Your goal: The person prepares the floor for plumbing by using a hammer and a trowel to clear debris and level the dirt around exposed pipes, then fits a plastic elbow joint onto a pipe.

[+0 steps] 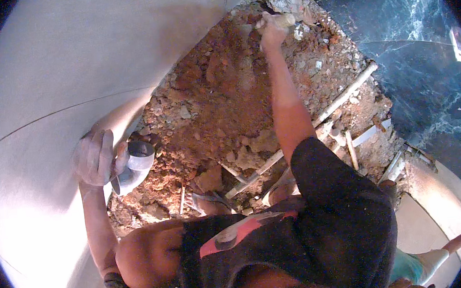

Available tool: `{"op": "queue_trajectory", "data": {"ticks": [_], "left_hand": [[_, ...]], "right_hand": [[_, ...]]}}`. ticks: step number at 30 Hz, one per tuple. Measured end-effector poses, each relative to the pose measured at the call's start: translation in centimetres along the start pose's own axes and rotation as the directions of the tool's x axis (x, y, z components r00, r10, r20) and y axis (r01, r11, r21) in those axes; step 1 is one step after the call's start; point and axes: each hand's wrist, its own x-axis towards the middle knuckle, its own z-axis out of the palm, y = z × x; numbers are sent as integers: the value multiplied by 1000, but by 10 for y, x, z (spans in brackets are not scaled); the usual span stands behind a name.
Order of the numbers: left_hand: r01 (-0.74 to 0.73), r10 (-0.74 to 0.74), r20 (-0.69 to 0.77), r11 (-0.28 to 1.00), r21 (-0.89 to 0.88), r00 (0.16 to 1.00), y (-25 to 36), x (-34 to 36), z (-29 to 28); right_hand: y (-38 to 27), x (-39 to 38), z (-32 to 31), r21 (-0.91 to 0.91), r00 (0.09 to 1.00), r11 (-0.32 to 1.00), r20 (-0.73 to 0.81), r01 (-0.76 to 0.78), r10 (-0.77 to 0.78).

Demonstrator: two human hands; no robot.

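Below, left hand (96, 158) grips grey pipe elbow (134, 166), seemingly empty.

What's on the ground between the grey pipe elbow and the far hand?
In the head view, only reddish rubble and loose stones lie between the grey pipe elbow and the right hand.

A pale tiled floor (32, 68) is seen at the left, broken open onto a pit of red-brown rubble (221, 101). Thin white pipes (347, 94) are laid across the pit. Dark marble (414, 45) is lit brightly at the right.
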Motion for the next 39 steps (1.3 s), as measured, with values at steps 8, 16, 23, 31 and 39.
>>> {"op": "queue_trajectory", "data": {"ticks": [8,16,23,31,39], "left_hand": [[33,-26,66,994,-103,997,-3,-24,5],[-36,36,65,999,-10,997,5,-5,7],[-10,8,54,1000,20,998,2,-5,0],[-3,7,80,999,-48,997,2,-10,4],[-17,19,57,999,-40,998,3,10,12]], "right_hand": [[-78,37,-61,14,993,994,-38,113,-112],[-38,34,0,343,993,939,117,-31,-10],[-50,-54,-8,-165,995,981,-17,-99,98],[-94,75,-89,-405,904,832,-29,380,-427],[12,45,11,-348,965,909,-41,230,-259]]}}
